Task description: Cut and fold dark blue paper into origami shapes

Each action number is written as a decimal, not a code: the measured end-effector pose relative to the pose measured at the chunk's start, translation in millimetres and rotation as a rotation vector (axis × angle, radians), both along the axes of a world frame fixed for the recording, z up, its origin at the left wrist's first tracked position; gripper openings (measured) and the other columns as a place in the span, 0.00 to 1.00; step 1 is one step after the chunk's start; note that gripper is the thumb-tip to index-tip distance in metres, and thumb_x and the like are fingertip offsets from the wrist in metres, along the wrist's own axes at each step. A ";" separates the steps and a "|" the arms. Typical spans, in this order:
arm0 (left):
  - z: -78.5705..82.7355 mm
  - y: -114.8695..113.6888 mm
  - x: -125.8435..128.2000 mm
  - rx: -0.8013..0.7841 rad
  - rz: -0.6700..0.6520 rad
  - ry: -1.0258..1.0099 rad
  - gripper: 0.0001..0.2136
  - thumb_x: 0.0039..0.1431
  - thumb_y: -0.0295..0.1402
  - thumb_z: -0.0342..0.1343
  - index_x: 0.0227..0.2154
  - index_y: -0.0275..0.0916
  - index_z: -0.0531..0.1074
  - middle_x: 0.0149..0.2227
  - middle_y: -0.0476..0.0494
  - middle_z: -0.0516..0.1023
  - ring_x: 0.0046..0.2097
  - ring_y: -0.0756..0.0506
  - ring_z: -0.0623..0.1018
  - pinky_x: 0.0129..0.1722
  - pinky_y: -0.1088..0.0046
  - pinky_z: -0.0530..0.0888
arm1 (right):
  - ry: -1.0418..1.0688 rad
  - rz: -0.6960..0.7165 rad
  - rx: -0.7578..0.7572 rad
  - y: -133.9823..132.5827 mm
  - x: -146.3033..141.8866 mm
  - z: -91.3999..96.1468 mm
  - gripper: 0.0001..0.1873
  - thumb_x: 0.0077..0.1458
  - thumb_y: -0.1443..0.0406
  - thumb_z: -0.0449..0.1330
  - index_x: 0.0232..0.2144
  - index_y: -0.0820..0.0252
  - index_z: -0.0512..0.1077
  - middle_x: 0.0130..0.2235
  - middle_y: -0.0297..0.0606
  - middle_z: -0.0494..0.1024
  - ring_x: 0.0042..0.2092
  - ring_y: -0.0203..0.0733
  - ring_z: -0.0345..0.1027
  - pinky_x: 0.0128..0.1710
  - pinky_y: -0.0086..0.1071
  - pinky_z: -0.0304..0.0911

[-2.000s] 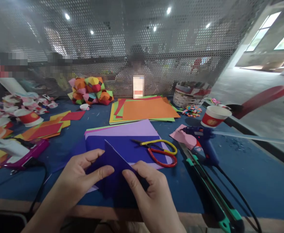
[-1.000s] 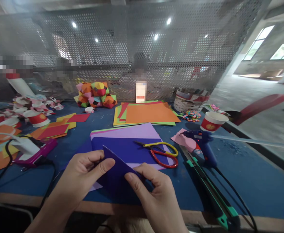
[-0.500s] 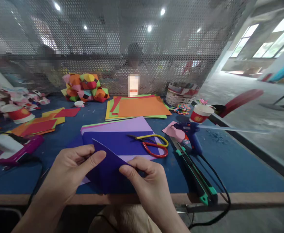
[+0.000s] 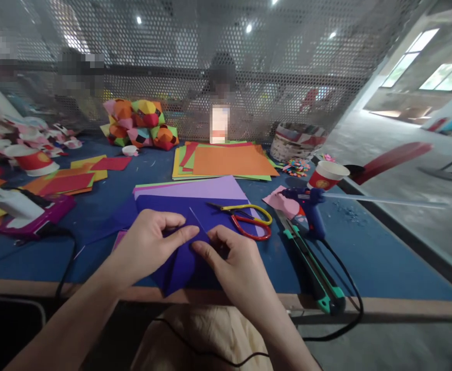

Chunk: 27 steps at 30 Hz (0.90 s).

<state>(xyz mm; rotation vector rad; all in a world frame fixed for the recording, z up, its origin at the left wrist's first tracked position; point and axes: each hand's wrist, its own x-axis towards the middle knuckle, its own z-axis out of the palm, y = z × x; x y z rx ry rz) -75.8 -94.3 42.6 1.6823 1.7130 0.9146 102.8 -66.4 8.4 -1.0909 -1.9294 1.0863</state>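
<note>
My left hand (image 4: 154, 239) pinches the upper left edge of a dark blue paper sheet (image 4: 189, 265) between thumb and fingers. On its right edge, my right hand (image 4: 229, 257) pinches the same sheet, thumb towards me. The sheet is bent and tilted, held near the table's front edge, and its lower part hangs in a fold. Behind it lies a stack of purple and blue paper (image 4: 195, 190). Scissors (image 4: 249, 219) with one yellow and one red handle rest on that stack, to the right of my hands.
To the right lie a green-and-black utility knife (image 4: 311, 268) and a blue glue gun (image 4: 309, 206) with its cord. Farther back are orange paper sheets (image 4: 233, 159), a woven basket (image 4: 297, 141), a paper cup (image 4: 326, 175) and folded paper shapes (image 4: 141, 123). A purple device (image 4: 40, 219) sits left.
My hands have drawn closer together, the left one moving right, and the blue sheet between them is bent more sharply. The camera view has shifted slightly.
</note>
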 end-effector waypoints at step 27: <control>-58.4 -1.3 -46.8 0.679 -0.566 0.528 0.17 0.68 0.15 0.43 0.46 0.36 0.74 0.48 0.40 0.81 0.50 0.45 0.81 0.53 0.72 0.77 | -0.659 -0.094 0.460 8.3 -21.6 -14.5 0.04 0.65 0.70 0.67 0.36 0.60 0.74 0.40 0.44 0.81 0.45 0.56 0.76 0.50 0.49 0.70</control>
